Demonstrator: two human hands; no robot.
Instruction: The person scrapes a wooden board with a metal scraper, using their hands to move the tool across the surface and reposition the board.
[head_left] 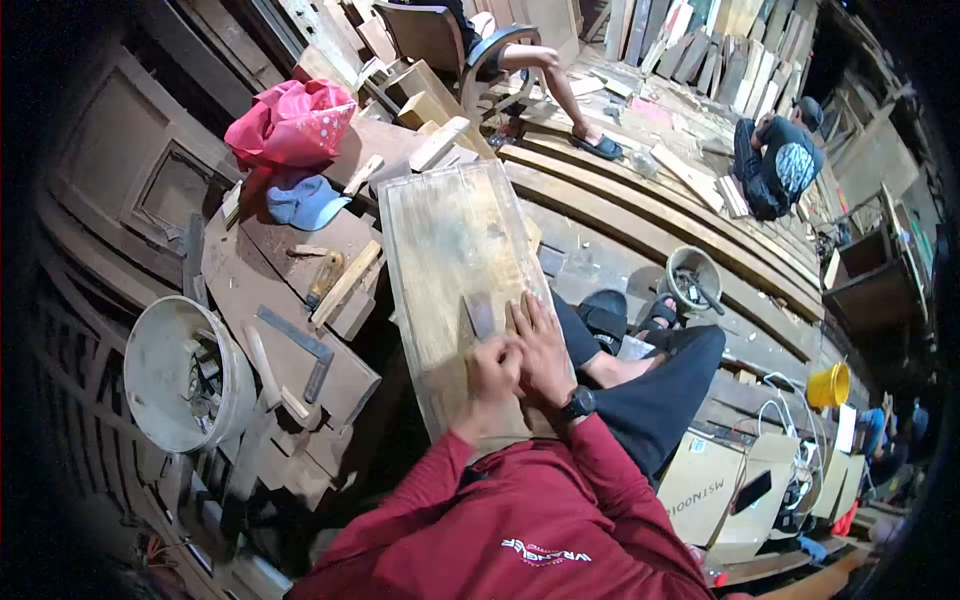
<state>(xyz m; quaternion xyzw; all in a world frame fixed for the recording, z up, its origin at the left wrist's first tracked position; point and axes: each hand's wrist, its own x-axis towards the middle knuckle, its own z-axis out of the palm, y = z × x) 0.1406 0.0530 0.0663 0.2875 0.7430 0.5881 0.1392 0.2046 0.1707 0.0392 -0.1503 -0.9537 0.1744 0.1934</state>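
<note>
A pale wooden panel (pixel 440 250) with a raised edge lies lengthwise in front of me, smudged grey in its upper part. My left hand (pixel 492 372) is closed over the panel's lower half. A flat grey blade (pixel 480 314) rests on the wood and reaches up from this fist; its lower end is hidden. Beside it, my right hand (pixel 540 350), with a dark watch at the wrist, lies flat on the panel near its right edge. Its fingers are stretched out and touch the wood by the blade.
Left stands a workbench (pixel 330 405) with a metal square (pixel 305 350), a screwdriver (pixel 325 275), a blue cap (pixel 305 203) and a pink bag (pixel 290 125). A white bucket (pixel 165 370) is at far left. Long beams (pixel 640 215), a small bucket (pixel 694 278) and cardboard boxes (pixel 705 485) lie right. Two people sit farther back.
</note>
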